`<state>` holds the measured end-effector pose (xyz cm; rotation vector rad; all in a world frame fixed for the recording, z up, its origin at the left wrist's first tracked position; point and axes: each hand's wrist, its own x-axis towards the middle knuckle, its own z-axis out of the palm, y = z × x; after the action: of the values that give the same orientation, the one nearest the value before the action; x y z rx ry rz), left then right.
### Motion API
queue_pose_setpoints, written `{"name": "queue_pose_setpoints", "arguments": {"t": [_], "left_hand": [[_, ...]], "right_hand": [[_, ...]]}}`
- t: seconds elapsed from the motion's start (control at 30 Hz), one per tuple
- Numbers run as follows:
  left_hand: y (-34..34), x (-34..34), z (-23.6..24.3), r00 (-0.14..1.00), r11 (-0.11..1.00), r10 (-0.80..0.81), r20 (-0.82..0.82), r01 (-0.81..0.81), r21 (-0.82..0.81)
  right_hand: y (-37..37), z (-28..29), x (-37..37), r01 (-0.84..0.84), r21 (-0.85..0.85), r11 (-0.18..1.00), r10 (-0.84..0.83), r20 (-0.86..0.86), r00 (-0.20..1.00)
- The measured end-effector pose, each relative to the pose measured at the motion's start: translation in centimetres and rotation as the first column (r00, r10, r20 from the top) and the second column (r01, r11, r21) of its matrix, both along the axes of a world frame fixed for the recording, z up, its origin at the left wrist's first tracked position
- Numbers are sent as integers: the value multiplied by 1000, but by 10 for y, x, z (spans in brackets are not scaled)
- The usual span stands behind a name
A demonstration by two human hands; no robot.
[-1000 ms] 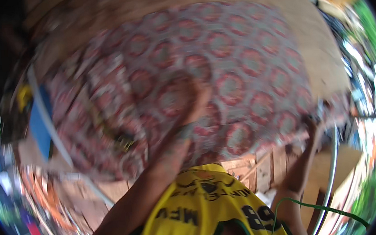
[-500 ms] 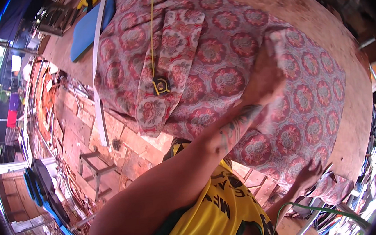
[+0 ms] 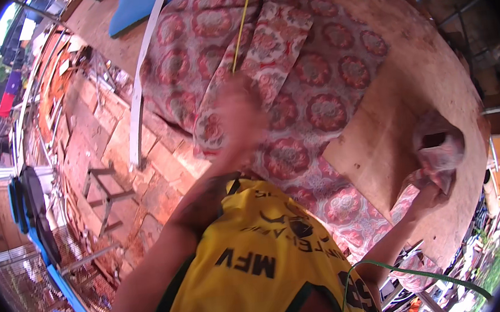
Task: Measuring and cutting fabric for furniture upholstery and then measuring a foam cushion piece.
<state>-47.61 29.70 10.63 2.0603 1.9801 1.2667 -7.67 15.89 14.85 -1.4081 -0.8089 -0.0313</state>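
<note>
Patterned red-and-grey fabric (image 3: pixel 327 112) lies over a wooden tabletop (image 3: pixel 373 126), with a narrower floral strip (image 3: pixel 280 36) of fabric on top. A yellow measuring tape (image 3: pixel 243 27) runs from the far edge down to my left hand (image 3: pixel 240 112). That hand is smeared by motion over the strip and hides the tape's case; its grip does not show. At the right, my right hand (image 3: pixel 431 195) is closed on a bunched corner of the patterned fabric, lifted and folded back from the board.
A long white straightedge strip (image 3: pixel 141 76) hangs past the table's left edge, beside a blue pad (image 3: pixel 134 11). A metal stool frame (image 3: pixel 108 196) stands on the tiled floor (image 3: pixel 162 155). A green cord (image 3: pixel 424 273) crosses at lower right.
My left hand has moved left from the fabric's right part to the tape measure. My right hand has gripped the fabric's right side and pulled it up, baring wood. The view has shifted.
</note>
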Motion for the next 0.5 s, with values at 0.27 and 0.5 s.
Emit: {"name": "queue_pose_setpoints", "arguments": {"t": [0.27,0.5], "left_hand": [[-6,-108,-67,990,889,143,-16,-136,-437],[149,-67,112,843,864,-489,226,503,-9]], "right_hand": [[59,11,-100,-108,-474,874,250,249,936],[130,60,-55,25,-466,885,222,468,855]]}}
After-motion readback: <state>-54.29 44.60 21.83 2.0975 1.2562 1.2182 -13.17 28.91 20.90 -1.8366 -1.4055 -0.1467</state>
